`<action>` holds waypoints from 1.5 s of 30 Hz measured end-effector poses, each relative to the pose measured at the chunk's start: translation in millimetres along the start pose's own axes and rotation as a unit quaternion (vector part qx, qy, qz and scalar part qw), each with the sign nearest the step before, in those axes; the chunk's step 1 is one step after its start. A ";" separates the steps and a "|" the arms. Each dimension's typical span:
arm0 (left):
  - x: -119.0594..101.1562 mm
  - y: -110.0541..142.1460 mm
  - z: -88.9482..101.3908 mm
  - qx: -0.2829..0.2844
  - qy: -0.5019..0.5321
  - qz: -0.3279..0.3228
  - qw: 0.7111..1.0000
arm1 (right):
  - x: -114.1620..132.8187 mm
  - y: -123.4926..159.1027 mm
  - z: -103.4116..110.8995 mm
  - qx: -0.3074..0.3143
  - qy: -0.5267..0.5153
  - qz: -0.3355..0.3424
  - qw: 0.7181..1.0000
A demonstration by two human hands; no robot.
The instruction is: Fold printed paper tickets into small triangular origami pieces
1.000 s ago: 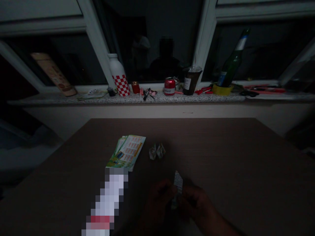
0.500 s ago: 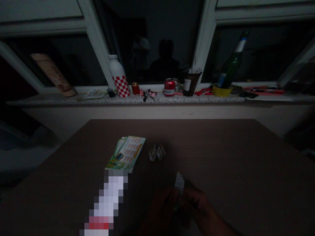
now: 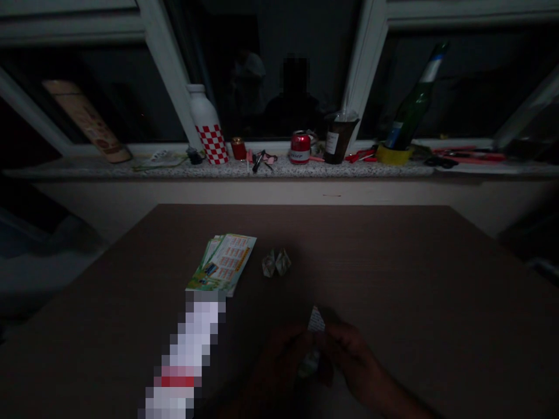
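Between my two hands is a small folded piece of printed paper (image 3: 316, 321), its pointed tip sticking up above the fingers. My left hand (image 3: 286, 349) pinches it from the left, in deep shadow. From the right, my right hand (image 3: 349, 349) grips it with thumb and fingers. A lower part of the paper shows dimly below the fingers. Just beyond my hands, two small folded paper pieces (image 3: 276, 263) stand side by side on the brown table (image 3: 393, 262). To their left lies a stack of printed leaflets (image 3: 229, 262) with green and yellow parts.
A blurred-out white and red strip (image 3: 187, 349) lies left of my hands. On the windowsill (image 3: 244, 169) stand a checkered bottle (image 3: 212, 139), a red can (image 3: 300, 147), a dark drink cup (image 3: 338, 139), a green bottle (image 3: 408, 113) and a leaning tan flask (image 3: 89, 122).
My hands have shifted slightly on the folded paper, and less of its tip shows above the fingers. The view has tilted down a little, so the sill and table sit higher.
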State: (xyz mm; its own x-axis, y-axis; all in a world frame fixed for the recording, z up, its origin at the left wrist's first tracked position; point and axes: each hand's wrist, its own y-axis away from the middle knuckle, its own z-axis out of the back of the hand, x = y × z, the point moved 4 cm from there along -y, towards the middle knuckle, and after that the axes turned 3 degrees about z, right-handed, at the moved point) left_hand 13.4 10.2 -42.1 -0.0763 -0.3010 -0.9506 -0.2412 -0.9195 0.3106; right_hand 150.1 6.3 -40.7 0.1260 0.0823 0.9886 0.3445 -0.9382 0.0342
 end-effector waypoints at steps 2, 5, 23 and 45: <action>-2.9 0.2 2.0 -0.033 0.003 -0.008 0.999 | 1.0 0.5 -0.2 0.008 0.001 0.004 1.000; -11.9 -0.5 -5.0 0.044 -0.010 -0.032 0.998 | 4.2 0.3 1.2 0.004 0.003 0.015 1.000; -22.7 -6.1 -10.6 0.170 -0.145 -0.104 0.969 | 5.7 -6.1 11.2 -0.082 -0.012 0.013 0.996; -21.6 -13.9 -4.1 0.052 -0.255 -0.121 0.958 | -2.0 -6.8 22.1 -0.133 -0.035 0.029 0.990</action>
State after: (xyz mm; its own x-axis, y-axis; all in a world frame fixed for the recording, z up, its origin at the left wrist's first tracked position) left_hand 22.4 28.5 -25.8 -0.4624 0.1055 -0.8804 -0.4051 -0.9084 0.1039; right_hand 168.0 19.9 -46.1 0.2064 0.0396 0.9777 0.0797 -0.9965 0.0236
